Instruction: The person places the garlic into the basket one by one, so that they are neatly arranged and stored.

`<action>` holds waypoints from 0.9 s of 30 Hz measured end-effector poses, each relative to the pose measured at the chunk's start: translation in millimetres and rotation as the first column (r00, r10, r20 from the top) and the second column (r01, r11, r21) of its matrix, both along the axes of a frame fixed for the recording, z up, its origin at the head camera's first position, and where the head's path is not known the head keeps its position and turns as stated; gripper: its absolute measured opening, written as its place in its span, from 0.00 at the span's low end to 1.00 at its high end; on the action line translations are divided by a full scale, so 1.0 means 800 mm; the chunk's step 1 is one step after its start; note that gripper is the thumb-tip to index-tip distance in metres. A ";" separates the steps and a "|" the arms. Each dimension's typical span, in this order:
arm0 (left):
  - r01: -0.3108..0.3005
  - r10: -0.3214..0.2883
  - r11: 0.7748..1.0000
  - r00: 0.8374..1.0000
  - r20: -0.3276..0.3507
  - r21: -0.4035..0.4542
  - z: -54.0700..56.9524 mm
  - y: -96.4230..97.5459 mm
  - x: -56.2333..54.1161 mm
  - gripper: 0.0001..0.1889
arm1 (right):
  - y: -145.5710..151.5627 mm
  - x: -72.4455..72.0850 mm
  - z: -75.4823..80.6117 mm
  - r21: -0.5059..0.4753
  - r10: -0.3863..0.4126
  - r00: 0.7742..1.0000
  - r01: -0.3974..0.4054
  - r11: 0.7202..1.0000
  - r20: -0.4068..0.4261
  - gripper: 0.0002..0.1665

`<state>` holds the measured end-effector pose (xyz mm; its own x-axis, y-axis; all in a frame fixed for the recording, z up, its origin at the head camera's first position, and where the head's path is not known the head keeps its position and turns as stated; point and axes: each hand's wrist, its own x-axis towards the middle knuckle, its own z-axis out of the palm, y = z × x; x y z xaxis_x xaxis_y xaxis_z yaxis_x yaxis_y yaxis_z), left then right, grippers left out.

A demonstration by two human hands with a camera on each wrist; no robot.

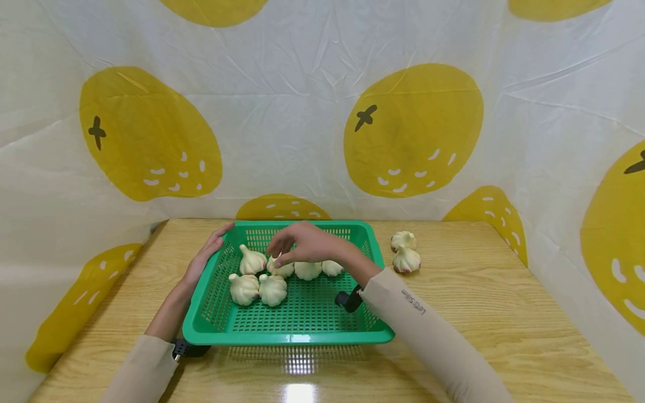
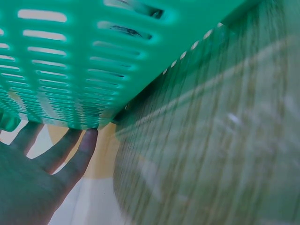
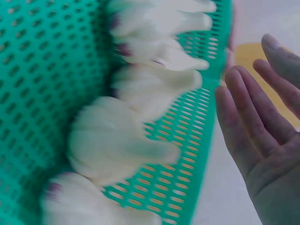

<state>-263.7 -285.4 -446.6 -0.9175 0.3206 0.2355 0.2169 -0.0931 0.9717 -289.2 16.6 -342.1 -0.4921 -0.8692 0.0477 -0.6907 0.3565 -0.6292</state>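
Note:
Several pale garlic bulbs [image 1: 272, 290] with purple tinges sit in a green slotted plastic basket [image 1: 327, 338], grouped toward its left and far sides. My right hand [image 1: 314, 243] hovers above the far row, partly covering one bulb. In the right wrist view that hand [image 3: 267, 126] has its fingers extended and holds nothing, apart from the bulbs [image 3: 112, 140]. At the basket's left side, my left hand [image 1: 201, 260] rests against the wall near the far corner. Its straight fingers touch the slotted wall in the left wrist view, the hand [image 2: 42, 173] lying low there.
Two more garlic bulbs, one [image 1: 403, 240] behind the other [image 1: 406, 259], lie on the wooden table [image 1: 468, 302] right of the basket. Behind the table hangs a pale curtain [image 1: 282, 112] printed with yellow fruit. Dark wrist cameras [image 1: 349, 300] are strapped at both cuffs.

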 end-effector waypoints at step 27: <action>0.024 -0.023 1.000 1.000 -0.021 0.016 -0.001 -0.003 0.000 0.29 | 0.162 0.022 0.041 -0.343 -0.301 0.954 0.284 0.895 0.004 0.12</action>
<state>-264.0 -287.9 -447.6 -0.9047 0.3379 0.2595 0.2343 -0.1141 0.9655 -271.8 145.8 -309.6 -0.7112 -0.6146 0.3413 -0.6202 0.3200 -0.7162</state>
